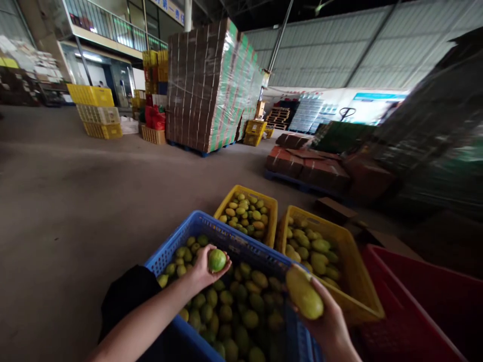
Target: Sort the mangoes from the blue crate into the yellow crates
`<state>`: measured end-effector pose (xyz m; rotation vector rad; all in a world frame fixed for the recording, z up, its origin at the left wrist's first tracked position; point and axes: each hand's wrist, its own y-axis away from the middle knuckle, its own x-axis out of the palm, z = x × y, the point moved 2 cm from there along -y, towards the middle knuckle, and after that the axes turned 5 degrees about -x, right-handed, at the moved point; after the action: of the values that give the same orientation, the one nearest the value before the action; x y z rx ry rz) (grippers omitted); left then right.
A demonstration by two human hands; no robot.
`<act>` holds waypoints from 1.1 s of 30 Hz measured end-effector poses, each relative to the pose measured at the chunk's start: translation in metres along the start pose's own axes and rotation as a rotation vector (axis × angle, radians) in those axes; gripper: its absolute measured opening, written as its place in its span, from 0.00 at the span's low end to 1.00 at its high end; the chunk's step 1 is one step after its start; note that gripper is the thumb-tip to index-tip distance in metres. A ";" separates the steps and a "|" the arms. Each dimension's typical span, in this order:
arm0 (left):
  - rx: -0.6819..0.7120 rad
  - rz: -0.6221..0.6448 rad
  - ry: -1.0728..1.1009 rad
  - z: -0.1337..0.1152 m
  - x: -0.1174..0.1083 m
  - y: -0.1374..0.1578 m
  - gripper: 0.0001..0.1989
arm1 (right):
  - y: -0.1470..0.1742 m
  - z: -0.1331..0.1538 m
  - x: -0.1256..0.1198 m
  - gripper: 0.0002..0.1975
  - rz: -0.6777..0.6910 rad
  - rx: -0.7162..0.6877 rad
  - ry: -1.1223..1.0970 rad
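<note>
My left hand [210, 266] is closed around a green fruit [217, 260] with its rounded end facing me, above the left part of a large blue crate [171, 240]. My right hand [327, 317] grips an oval yellow-green fruit [305, 294], larger and mango-like, over the crate's right edge; motion blurs it slightly. Below both hands, many green and yellowish fruits [226, 312] lie in the blue crate. Beyond its far side stand two yellow crates: one [272, 221] holds small yellow and orange fruits, the other [364, 284] larger yellow-green ones.
At the right is a red crate [411, 301]. Flattened cardboard [335, 208] lies behind it, near a pallet with brown boxes [302, 163]. A tall wrapped stack of boxes [196, 85] stands farther back. Stacked yellow crates [96, 113] are on the concrete floor [94, 191] at the left.
</note>
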<state>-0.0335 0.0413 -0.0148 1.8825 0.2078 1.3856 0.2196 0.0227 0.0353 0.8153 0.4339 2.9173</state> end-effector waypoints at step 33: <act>0.111 0.063 -0.539 0.035 -0.022 -0.011 0.13 | 0.027 -0.069 0.031 0.22 0.347 0.127 0.180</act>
<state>-0.0083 0.0194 -0.0420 2.2946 -0.0464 0.8724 0.1575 -0.0154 0.0015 0.7073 0.5466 3.3323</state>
